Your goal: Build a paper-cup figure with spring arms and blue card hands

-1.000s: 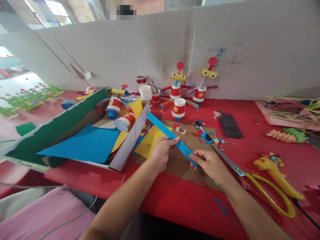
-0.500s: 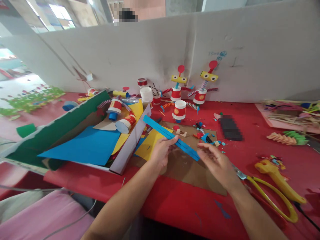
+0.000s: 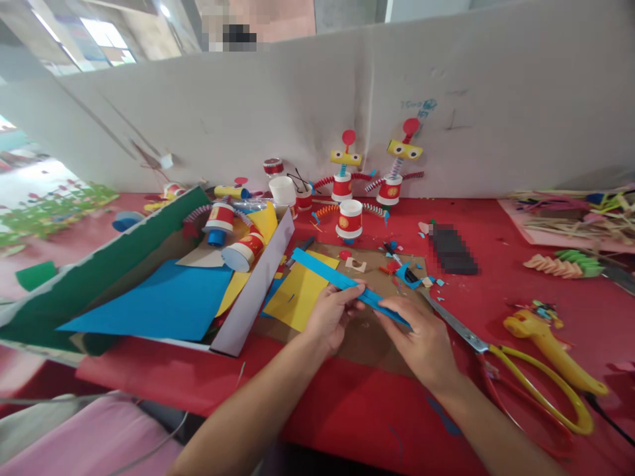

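A long blue paper strip (image 3: 322,270) with a crease along it slants across the middle of the view, over a brown cardboard sheet (image 3: 364,350). My left hand (image 3: 335,314) pinches it near its middle, thumb on top. My right hand (image 3: 419,334) grips its lower right end between thumb and fingers. Beneath the strip's upper part lies a yellow paper sheet (image 3: 297,294). Large scissors (image 3: 501,354) with one yellow and one red handle rest beside my right forearm. Beyond the strip stands a red-and-white paper-cup figure (image 3: 349,219) with spring-folded paper arms.
An open box (image 3: 253,284) with blue paper (image 3: 159,297) and cup figures stands on the left. Two finished-looking cup robots (image 3: 342,185) stand against the white board (image 3: 278,112). A yellow glue gun (image 3: 550,350) lies right, with folded paper pieces (image 3: 563,264) behind. Paper scraps litter the cardboard.
My right hand has moved onto the strip and closed on its lower end. The strip sits slightly lower, and the camera view has shifted a little.
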`<state>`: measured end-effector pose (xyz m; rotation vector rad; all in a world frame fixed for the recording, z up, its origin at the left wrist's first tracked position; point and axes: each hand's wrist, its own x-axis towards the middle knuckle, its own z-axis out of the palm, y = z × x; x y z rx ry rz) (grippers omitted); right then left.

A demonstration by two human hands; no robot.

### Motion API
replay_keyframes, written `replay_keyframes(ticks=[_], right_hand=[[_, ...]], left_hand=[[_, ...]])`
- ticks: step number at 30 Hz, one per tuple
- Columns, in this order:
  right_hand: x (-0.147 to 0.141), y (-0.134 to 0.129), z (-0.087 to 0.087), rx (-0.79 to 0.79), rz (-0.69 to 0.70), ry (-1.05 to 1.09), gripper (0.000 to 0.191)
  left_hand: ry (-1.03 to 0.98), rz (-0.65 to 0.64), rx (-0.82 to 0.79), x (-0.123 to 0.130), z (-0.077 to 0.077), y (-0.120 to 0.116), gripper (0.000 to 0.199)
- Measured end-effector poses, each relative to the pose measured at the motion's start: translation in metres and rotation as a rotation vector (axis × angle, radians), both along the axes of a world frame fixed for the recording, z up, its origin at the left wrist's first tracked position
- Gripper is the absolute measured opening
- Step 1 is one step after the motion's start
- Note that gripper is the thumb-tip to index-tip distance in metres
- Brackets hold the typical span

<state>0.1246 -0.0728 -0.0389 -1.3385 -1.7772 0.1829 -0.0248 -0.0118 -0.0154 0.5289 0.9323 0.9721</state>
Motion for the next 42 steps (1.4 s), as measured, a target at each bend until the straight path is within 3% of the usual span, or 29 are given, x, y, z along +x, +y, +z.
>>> replay_keyframes(ticks=[4, 12, 17, 20, 24, 28, 31, 36, 42], right_hand=[[-0.001, -0.001, 0.005, -0.045, -0.006, 0.126, 0.007], [0.005, 0.000, 0.010, -0.445, -0.066, 0.497, 0.019], [0.004, 0.005, 0.002, -0.533, -0.016, 0.627, 0.022], [0.001, 0.005, 0.003, -0.623, 0.052, 0.735, 0.033], [0.000, 0.003, 0.010, -0.748, 0.090, 0.610, 0.027], [0.003, 0.002, 0.012, -0.729, 0.077, 0.549, 0.026], [0.004, 0.002, 0.009, -0.754, 0.101, 0.574, 0.028], [0.003, 0.001, 0.004, -0.797, 0.127, 0.587, 0.029], [0.000, 0.000, 0.005, -0.857, 0.128, 0.573, 0.030]], left_hand=[[-0.063, -0.017, 0.020, 0.000, 0.000, -0.001, 0.013], [-0.142, -0.093, 0.059, -0.001, 0.001, -0.003, 0.024], [-0.009, 0.010, 0.156, 0.002, -0.006, -0.003, 0.026], [0.041, 0.045, 0.186, 0.002, -0.010, -0.003, 0.025], [0.062, 0.021, 0.159, 0.000, -0.009, -0.003, 0.026], [-0.022, -0.081, 0.081, -0.007, -0.003, 0.002, 0.027], [-0.059, -0.089, 0.062, -0.013, -0.001, 0.007, 0.021], [-0.041, -0.005, 0.039, -0.027, 0.005, 0.020, 0.013], [-0.019, 0.200, -0.019, -0.053, 0.017, 0.040, 0.015]])
